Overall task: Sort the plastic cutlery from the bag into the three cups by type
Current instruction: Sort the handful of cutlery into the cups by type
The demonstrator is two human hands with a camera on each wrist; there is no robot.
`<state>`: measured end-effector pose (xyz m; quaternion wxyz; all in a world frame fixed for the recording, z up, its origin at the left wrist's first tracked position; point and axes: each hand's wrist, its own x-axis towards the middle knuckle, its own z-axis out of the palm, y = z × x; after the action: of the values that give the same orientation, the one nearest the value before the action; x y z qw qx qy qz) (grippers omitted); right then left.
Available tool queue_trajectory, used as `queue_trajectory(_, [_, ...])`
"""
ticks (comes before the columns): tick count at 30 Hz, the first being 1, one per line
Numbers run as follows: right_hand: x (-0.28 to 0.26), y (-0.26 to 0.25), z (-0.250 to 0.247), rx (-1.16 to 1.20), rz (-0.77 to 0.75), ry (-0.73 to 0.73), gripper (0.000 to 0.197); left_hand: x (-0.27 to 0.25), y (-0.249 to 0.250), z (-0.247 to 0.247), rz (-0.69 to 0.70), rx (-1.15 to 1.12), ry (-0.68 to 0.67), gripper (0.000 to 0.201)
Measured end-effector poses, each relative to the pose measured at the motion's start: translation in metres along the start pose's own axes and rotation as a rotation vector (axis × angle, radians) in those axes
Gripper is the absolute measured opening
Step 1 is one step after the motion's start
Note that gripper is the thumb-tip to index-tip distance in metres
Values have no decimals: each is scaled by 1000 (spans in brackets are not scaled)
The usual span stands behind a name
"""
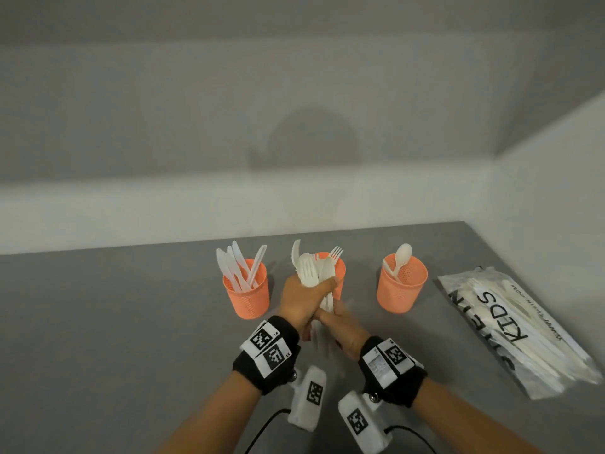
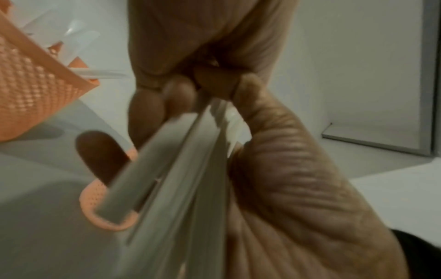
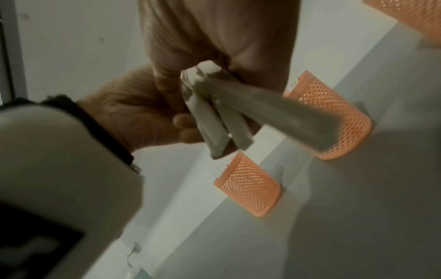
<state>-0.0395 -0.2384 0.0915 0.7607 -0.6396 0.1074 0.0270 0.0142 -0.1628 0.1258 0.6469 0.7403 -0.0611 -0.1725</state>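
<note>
Three orange mesh cups stand in a row: the left cup (image 1: 247, 294) holds knives, the middle cup (image 1: 340, 273) forks, the right cup (image 1: 402, 285) spoons. In front of the middle cup my left hand (image 1: 302, 301) grips a bundle of white cutlery (image 1: 315, 271), heads up, with forks and spoons mixed. My right hand (image 1: 345, 332) sits just below it and pinches the handle ends (image 3: 214, 120). One handle (image 3: 286, 120) is blurred. In the left wrist view the handles (image 2: 176, 179) run between my left hand (image 2: 203, 37) and right hand (image 2: 298, 188).
The clear printed bag (image 1: 517, 329) with more white cutlery lies flat at the right, near the grey table's right edge (image 1: 586, 326). A white wall rises close behind the cups. Bare grey tabletop (image 1: 114, 322) stretches to the left.
</note>
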Motion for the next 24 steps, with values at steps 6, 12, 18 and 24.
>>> queue_trajectory(6, [3,8,-5,-125,-115,172,20,-8,-2,7,169,77,132,36])
queue_trajectory(12, [10,15,-9,-50,-201,179,45,-13,-12,12,253,107,176,18])
queue_trajectory(18, [14,19,-14,-101,-204,166,48,-7,-23,9,251,220,205,29])
queue_trajectory(24, [9,20,-17,-95,-147,152,27,1,-20,3,202,333,172,15])
